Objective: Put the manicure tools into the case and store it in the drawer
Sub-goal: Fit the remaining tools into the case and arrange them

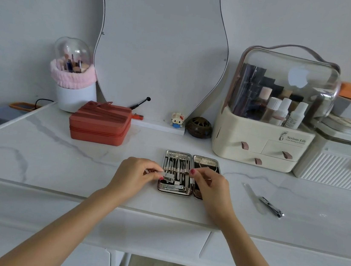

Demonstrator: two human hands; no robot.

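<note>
The left hand pinches a small nail clipper between thumb and fingertips, holding it over the lower left part of the open case. The right hand has its fingers curled at the elastic strap that crosses the case; it seems to pinch or lift the strap, though what it holds is too small to tell for sure. The case lies flat on the marble table, most slots already filled with tools. To seat this clipper well, I judge the strap should be raised just enough and the clipper slid in flat, without knocking its neighbours. Another clipper and a clear nail file lie well apart to the right, not yet packed. The drawer fronts below the table edge are closed.
</note>
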